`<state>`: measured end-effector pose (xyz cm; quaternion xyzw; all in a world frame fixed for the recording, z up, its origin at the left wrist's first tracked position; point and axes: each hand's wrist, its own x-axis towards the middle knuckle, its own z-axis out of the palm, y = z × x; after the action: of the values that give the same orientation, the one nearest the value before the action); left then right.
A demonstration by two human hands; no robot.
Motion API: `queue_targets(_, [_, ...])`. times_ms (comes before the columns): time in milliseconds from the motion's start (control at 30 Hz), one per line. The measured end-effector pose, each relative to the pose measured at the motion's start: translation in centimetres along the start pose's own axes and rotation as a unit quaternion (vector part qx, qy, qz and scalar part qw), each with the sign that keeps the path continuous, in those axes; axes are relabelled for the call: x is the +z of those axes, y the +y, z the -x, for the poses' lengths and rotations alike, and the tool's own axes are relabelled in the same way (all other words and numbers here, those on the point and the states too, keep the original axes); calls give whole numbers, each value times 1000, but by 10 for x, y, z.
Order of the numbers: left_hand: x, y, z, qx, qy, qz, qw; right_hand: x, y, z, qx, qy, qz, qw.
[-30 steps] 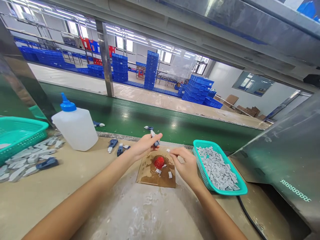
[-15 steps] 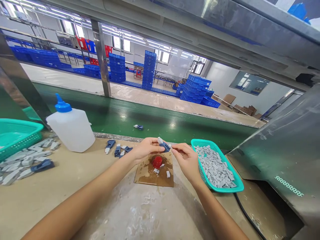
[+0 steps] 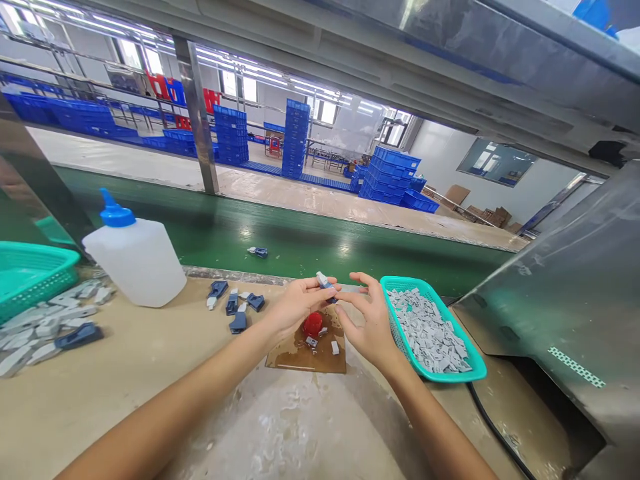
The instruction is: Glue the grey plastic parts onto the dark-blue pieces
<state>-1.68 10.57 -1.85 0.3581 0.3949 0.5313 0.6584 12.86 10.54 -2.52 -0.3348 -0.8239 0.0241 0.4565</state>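
Between the fingers of my left hand (image 3: 299, 305) is a small blue-and-grey plastic part (image 3: 326, 284), its light grey end pointing up. My right hand (image 3: 367, 320) is just right of it with fingers spread; a fingertip comes close to the part, and I cannot tell whether it touches. Below both hands lies a wet brown board (image 3: 305, 360) carrying a red cap-like piece (image 3: 313, 325) and a few small white pieces (image 3: 335, 347). Several similar blue-and-grey parts (image 3: 239, 323) rest on the bench left of the board.
A turquoise basket (image 3: 483, 371) full of small grey pieces stands at right. At left are a white bottle (image 3: 143, 263) with a blue nozzle, a pile of grey pieces (image 3: 47, 323) and another turquoise basket (image 3: 40, 283). Behind runs a green conveyor belt (image 3: 310, 253) carrying one blue-and-grey part (image 3: 258, 252).
My right fingers have opened and drawn away from the part, which has turned in my left hand. On the belt, the blue-and-grey part has shifted left.
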Motion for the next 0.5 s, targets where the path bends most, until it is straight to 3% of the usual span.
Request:
queue_targets(100, [1, 2, 2, 4, -9, 12, 1000, -5, 3, -4, 0, 30, 18, 999])
queue_targets(200, [-3, 6, 1, 19, -24, 11, 999, -18, 24, -9, 56, 50, 49, 996])
queue_targets(267, [-9, 7, -7, 42, -31, -53, 997, -29, 49, -10, 108, -16, 113, 988])
queue_targets(300, [-13, 8, -14, 64, -22, -132, 989, -34, 62, -9, 142, -70, 163, 974])
queue_targets(367, [-24, 9, -33, 119, 29, -337, 933, -43, 86, -5, 219, -212, 248, 919])
queue_targets(433, [-36, 11, -54, 160, 90, -491, 852, -48, 101, -1, 238, -265, 251, 900])
queue_targets(500, [-52, 16, -71, 166, 127, -534, 819, -51, 108, 2, 236, -290, 238, 897])
